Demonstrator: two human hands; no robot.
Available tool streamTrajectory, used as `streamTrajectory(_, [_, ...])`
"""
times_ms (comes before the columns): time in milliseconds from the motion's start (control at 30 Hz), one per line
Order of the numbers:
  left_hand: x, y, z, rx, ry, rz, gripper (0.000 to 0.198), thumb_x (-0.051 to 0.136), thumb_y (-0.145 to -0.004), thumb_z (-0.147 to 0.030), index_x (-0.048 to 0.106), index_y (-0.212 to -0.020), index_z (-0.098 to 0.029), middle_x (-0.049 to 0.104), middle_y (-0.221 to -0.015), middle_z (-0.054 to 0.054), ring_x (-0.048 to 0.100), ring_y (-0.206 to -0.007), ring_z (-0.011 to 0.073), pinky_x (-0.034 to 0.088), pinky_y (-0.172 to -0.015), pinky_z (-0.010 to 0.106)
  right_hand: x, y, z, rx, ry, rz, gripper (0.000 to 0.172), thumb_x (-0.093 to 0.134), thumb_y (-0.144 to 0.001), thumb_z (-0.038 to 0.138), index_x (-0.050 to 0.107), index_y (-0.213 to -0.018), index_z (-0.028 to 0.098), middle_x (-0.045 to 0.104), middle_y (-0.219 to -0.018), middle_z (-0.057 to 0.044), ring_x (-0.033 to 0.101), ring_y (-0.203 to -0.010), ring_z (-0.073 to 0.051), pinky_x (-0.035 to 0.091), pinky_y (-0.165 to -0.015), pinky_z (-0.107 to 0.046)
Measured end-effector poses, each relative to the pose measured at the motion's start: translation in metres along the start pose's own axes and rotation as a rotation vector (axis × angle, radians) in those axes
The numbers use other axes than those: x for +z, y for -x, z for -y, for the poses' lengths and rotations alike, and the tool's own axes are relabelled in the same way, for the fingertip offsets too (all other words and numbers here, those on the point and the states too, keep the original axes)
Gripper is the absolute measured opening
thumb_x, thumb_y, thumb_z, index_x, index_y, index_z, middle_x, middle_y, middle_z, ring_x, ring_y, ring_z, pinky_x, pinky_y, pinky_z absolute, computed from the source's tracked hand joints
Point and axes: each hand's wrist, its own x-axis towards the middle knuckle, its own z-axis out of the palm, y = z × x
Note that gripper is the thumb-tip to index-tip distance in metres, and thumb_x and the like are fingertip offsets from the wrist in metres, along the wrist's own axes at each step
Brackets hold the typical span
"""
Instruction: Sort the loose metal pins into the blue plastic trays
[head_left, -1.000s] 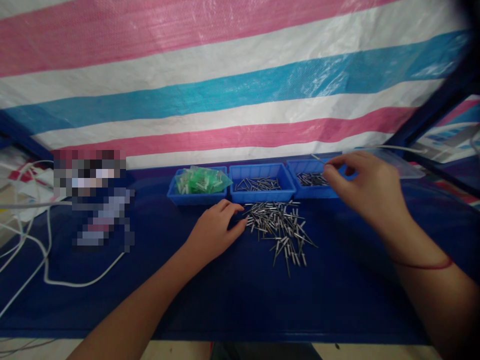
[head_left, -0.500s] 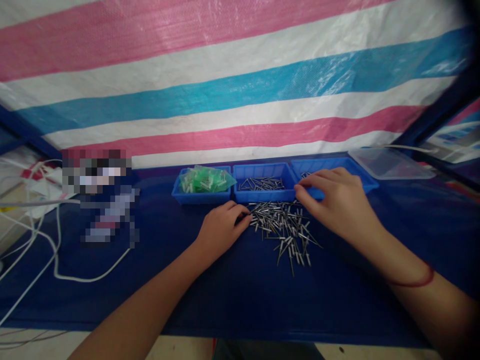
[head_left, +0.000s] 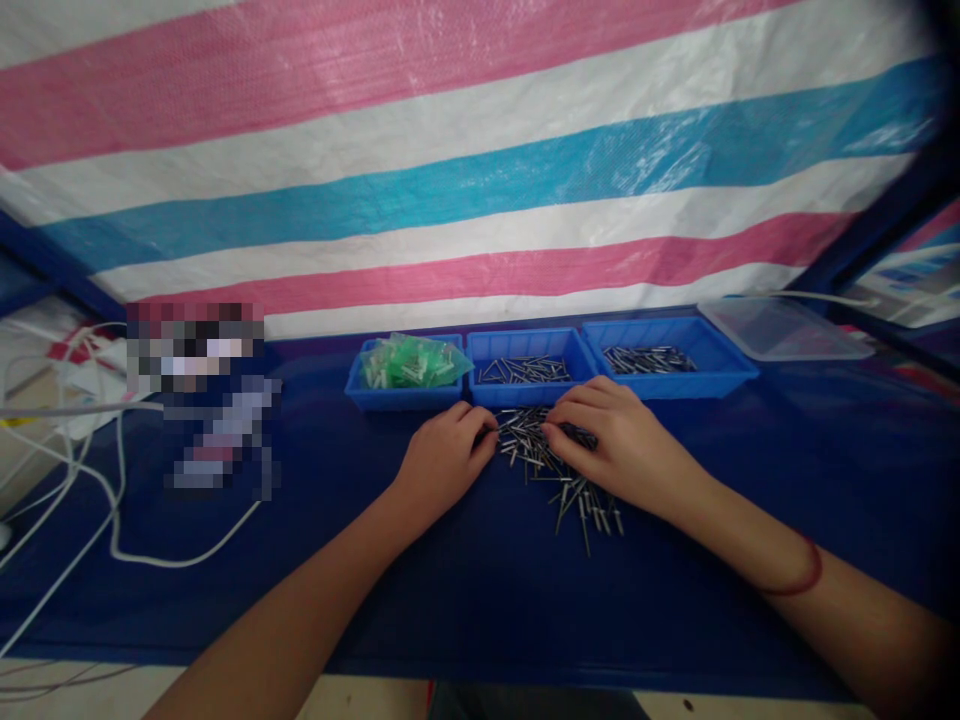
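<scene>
A loose pile of blind rivets [head_left: 583, 495], silvery with thin stems, lies on the dark blue table. At the pile's left edge my left hand [head_left: 444, 450] rests with thumb and index finger pinched on a blind rivet, whose dark stem shows at the fingertips. My right hand [head_left: 611, 440] reaches over the right part of the pile. Its thumb and index tips are close together among the rivets; what lies between them is hidden. Behind the pile, a middle blue bin [head_left: 480, 392] and a right blue bin [head_left: 724, 370] both contain rivets.
A left blue bin [head_left: 367, 398] holds a green-and-clear plastic bag [head_left: 420, 362] of small parts. White cables [head_left: 116, 500] run across the table's left side. A translucent lid [head_left: 780, 330] lies at the back right. A striped tarp [head_left: 450, 200] hangs behind.
My right hand has moved left and down from the right bin to the pile, so the rivets in that bin now show. My left hand has stayed almost in place.
</scene>
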Motion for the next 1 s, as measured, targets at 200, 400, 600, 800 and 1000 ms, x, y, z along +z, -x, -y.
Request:
streamTrajectory(200, [-0.001, 0.001, -0.002, 0.047, 0.03, -0.018, 0.015, 0.043, -0.092, -0.024, 0.057, -0.093, -0.018, 0.057, -0.097, 0.004, 0.057, -0.087, 0.0168, 0.045, -0.08, 0.029, 0.003, 0.001, 0.002, -0.015, -0.035, 0.035, 0.017, 0.052, -0.088, 0.029, 0.066, -0.088, 0.019, 0.066, -0.087, -0.006, 0.055, -0.084, -0.021, 0.042, -0.078, -0.038])
streamTrajectory(400, [-0.007, 0.003, -0.016, 0.123, 0.169, -0.07, 0.017, 0.039, -0.094, -0.022, 0.055, -0.093, -0.017, 0.059, -0.096, 0.006, 0.056, -0.088, 0.0171, 0.045, -0.081, 0.03, 0.004, 0.001, 0.006, -0.06, -0.121, 0.042, 0.021, 0.048, -0.091, 0.025, 0.063, -0.103, 0.017, 0.066, -0.094, -0.008, 0.057, -0.086, -0.021, 0.045, -0.077, -0.037])
streamTrajectory(600, [-0.007, 0.004, -0.023, -0.02, 0.493, -0.179, 0.012, 0.054, -0.088, -0.026, 0.059, -0.095, -0.018, 0.064, -0.087, 0.002, 0.058, -0.073, 0.0125, 0.046, -0.071, 0.024, 0.006, 0.001, 0.008, -0.037, -0.267, 0.065, 0.018, 0.047, -0.091, 0.022, 0.064, -0.092, 0.018, 0.067, -0.087, -0.007, 0.058, -0.082, -0.019, 0.046, -0.074, -0.034])
streamTrajectory(800, [-0.005, 0.002, -0.022, -0.181, 0.746, -0.131, 0.019, 0.059, -0.084, -0.034, 0.064, -0.091, -0.016, 0.066, -0.082, 0.001, 0.057, -0.068, 0.0119, 0.044, -0.062, 0.022, 0.008, 0.001, 0.011, 0.008, -0.366, 0.07, 0.016, 0.049, -0.09, 0.023, 0.065, -0.091, 0.02, 0.068, -0.082, -0.004, 0.06, -0.076, -0.017, 0.046, -0.071, -0.031])
streamTrajectory(1000, [-0.005, 0.004, -0.023, -0.156, 0.744, -0.133, 0.018, 0.06, -0.083, -0.034, 0.066, -0.089, -0.018, 0.067, -0.079, 0.0, 0.058, -0.068, 0.0119, 0.043, -0.061, 0.022, 0.005, 0.0, 0.016, 0.036, -0.412, 0.069, 0.015, 0.051, -0.088, 0.021, 0.065, -0.086, 0.02, 0.069, -0.08, -0.003, 0.061, -0.072, -0.015, 0.046, -0.067, -0.027])
